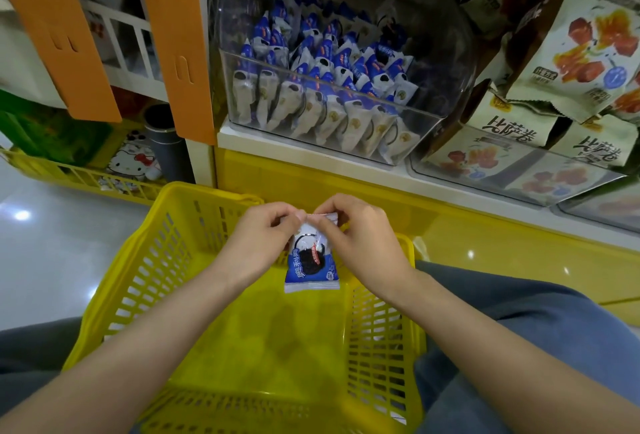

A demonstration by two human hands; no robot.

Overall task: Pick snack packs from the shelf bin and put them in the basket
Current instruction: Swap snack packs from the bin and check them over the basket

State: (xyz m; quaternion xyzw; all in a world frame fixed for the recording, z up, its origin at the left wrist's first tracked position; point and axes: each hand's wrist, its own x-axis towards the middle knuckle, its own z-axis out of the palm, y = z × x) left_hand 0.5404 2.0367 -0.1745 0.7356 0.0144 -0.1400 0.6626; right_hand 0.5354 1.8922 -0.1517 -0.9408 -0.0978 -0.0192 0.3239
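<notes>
Both hands pinch the top seam of one blue-and-white cookie snack pack (311, 267), the left hand (263, 236) and the right hand (360, 236) curled on it. It hangs over the yellow basket (145, 277). Its blurred label seems to read 奥利奥. At 12 o'clock the clear shelf bin (446, 63) holds matching packs (325, 87). At 2 o'clock, bags marked 比萨卷 (512, 128); at 10 o'clock, a Hello Kitty item (130, 160)
</notes>
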